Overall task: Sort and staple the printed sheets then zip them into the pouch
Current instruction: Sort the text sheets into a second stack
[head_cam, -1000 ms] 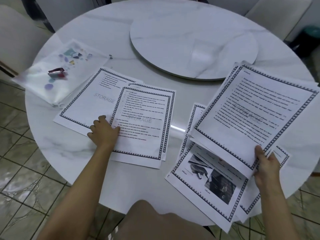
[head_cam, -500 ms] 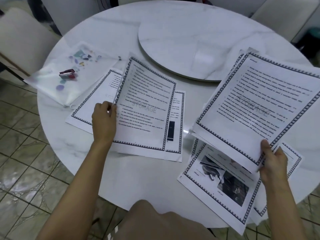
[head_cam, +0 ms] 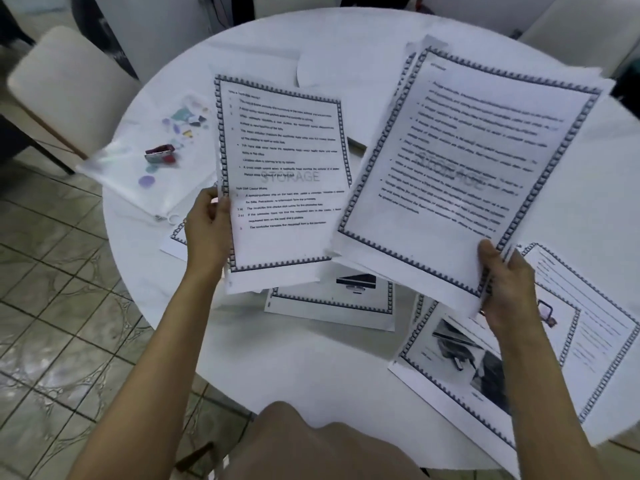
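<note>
My left hand [head_cam: 207,230] grips the left edge of a bordered text sheet [head_cam: 284,181] marked STORAGE, held up off the table. My right hand [head_cam: 505,282] grips the bottom corner of a thicker stack of printed sheets [head_cam: 460,161], also lifted and tilted. More sheets lie flat on the round white table [head_cam: 311,362]: one with a monitor picture [head_cam: 332,299] under the raised pages, one with dark photos [head_cam: 464,358] at the lower right. A clear zip pouch [head_cam: 152,168] lies at the left, with a small red stapler [head_cam: 161,154] on it.
A pale chair [head_cam: 62,84] stands left of the table and another [head_cam: 571,32] at the back right. The lazy Susan disc [head_cam: 346,74] is mostly hidden behind the raised sheets. Tiled floor [head_cam: 69,306] shows on the left. My knee [head_cam: 311,445] is at the bottom.
My left hand picked a text sheet off the left pile and raised it higher, toward the stack in my right hand. The right stack also rose and tilted.
</note>
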`<state>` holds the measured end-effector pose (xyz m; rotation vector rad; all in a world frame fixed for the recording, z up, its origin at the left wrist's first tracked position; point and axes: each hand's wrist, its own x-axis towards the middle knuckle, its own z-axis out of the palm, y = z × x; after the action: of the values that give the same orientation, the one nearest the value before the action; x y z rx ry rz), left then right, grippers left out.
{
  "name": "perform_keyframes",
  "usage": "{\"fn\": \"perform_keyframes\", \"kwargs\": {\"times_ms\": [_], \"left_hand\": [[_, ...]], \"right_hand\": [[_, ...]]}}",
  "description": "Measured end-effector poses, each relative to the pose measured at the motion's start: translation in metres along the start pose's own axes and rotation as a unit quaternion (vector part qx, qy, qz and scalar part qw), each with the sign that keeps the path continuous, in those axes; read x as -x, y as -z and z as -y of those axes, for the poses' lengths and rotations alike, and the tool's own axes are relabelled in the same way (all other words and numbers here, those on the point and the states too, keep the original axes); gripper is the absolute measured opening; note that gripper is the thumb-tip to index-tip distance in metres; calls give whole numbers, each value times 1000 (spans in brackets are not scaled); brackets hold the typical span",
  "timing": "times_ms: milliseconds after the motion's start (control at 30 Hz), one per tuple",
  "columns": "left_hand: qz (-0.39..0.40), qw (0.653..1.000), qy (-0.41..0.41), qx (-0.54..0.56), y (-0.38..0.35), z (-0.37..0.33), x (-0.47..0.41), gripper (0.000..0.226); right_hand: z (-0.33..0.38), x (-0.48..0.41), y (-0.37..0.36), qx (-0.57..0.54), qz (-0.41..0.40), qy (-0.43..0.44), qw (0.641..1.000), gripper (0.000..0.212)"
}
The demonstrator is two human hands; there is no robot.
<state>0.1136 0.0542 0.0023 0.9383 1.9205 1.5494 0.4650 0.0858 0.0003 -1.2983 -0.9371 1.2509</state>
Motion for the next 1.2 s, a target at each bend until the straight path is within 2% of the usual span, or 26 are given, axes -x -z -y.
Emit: {"fn": "perform_keyframes", "kwargs": {"times_ms": [67, 133, 167, 267, 367, 567, 733, 900, 1067, 1133, 1200], "left_hand": [[13, 1000, 11, -8, -2, 4, 3, 9], [31, 999, 18, -15, -4, 8, 9, 10], [43, 999, 26, -11, -5, 10, 12, 11], [80, 996, 44, -11, -10, 21, 23, 14], [107, 992, 57, -19, -17, 36, 32, 16], [133, 983, 122, -31, -20, 60, 41, 25], [205, 960, 190, -33, -20, 68, 42, 39], [236, 967, 91, -23, -21, 56, 44, 34], [252, 968, -9, 8, -20, 20, 34, 29], [256, 965, -37, 37, -19, 3, 31, 27], [269, 959, -46, 71, -20, -13, 28, 22]], "right_hand": [[-1, 1, -19, 5, 31, -4, 1000, 61], [-3, 3, -36, 17, 54, -9, 998, 67], [-5, 5, -43, 24, 60, -12, 998, 63], [-14, 6, -59, 41, 78, -38, 995, 31], [-27, 7, -70, 95, 109, -71, 987, 8], [-49, 10, -72, 181, 125, -122, 968, 20], [-62, 14, -70, 236, 161, -166, 944, 24], [-60, 18, -72, 279, 172, -146, 934, 29], [-47, 12, -66, 299, 153, -66, 940, 25], [-42, 8, -66, 272, 144, -58, 950, 27], [-38, 4, -69, 196, 156, -79, 965, 33]]}}
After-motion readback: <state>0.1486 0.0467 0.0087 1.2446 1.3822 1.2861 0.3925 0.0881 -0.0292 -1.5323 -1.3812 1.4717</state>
